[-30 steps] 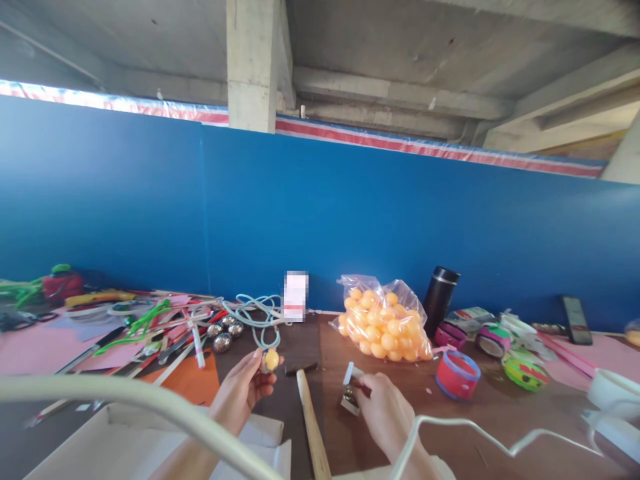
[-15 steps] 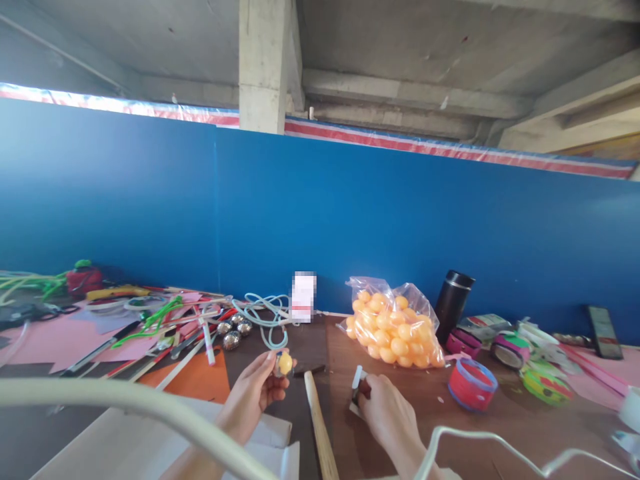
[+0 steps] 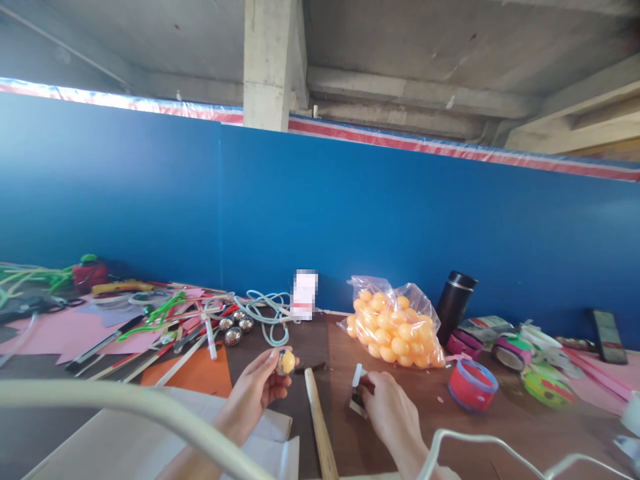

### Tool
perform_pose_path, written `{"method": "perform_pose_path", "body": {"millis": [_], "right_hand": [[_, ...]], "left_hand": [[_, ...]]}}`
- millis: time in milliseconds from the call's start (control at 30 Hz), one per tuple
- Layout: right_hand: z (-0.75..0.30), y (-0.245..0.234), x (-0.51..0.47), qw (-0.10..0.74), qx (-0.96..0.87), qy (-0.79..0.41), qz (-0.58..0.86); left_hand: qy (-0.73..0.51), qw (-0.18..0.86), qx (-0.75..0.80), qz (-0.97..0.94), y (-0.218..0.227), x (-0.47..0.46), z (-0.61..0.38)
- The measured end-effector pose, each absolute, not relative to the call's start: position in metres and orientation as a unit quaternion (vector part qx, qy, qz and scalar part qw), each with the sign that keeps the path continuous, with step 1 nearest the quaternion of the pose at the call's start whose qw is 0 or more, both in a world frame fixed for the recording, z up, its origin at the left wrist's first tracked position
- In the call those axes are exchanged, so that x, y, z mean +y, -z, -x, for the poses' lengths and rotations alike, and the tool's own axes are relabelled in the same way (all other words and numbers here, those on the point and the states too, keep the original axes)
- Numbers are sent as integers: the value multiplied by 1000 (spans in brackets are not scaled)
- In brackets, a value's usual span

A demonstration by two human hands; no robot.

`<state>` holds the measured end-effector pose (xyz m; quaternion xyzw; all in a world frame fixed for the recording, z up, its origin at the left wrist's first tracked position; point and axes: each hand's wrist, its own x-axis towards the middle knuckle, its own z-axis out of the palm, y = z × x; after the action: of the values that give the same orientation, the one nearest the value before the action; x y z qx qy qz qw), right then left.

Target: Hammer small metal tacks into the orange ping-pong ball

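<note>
My left hand (image 3: 260, 387) is closed around a small yellow ball-like piece (image 3: 287, 362) with a darker rim, raised above the table. Its exact kind is hard to tell. To the right, my right hand (image 3: 390, 407) pinches a small dark object (image 3: 357, 397) low over the tabletop. A pale strip (image 3: 358, 375) sticks up from it, and my fingers cover the rest. Between the hands lies a wooden stick (image 3: 320, 420), perhaps a handle, whose near end leaves the view. A clear bag of orange balls (image 3: 395, 330) stands beyond my right hand.
Several shiny metal balls (image 3: 233, 335), a coiled pale cable (image 3: 265, 310) and a pile of sticks and pens lie left. A black flask (image 3: 456, 300), rolls of tape (image 3: 473, 385) and a phone (image 3: 609, 337) stand right. A blue partition (image 3: 320, 207) closes the back.
The view has shifted slightly. Both hands stay in nearly the same places with the same things; the yellow face of the left hand's piece shows a little more.
</note>
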<state>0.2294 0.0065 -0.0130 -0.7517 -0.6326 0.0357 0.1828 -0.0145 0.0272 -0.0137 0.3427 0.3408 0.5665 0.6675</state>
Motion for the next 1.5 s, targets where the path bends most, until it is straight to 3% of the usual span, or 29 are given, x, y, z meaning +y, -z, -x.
{"method": "perform_pose_path", "body": {"millis": [467,567,700,767,867,1267,1500], "right_hand": [[-224,16,10,200,-621,-20,757],[-225,14,11,281,-619,-41,732],[-220,10,9,473,-562,-303,607],[-214,7,6,519,-486,-457,535],[-205,4,0,561,-415,-563,442],[-180,10,-8,528,-368,-648,407],[-185,24,-1,500,-489,-528,481]], "left_hand": [[-559,670,340,-351,16,27,13],[-551,676,343,-349,12,25,13],[-552,680,335,-346,10,24,13],[-551,685,331,-344,11,24,12],[-548,694,328,-333,12,22,9],[-505,767,299,-257,12,14,-2],[-511,760,303,-265,11,16,-2]]}}
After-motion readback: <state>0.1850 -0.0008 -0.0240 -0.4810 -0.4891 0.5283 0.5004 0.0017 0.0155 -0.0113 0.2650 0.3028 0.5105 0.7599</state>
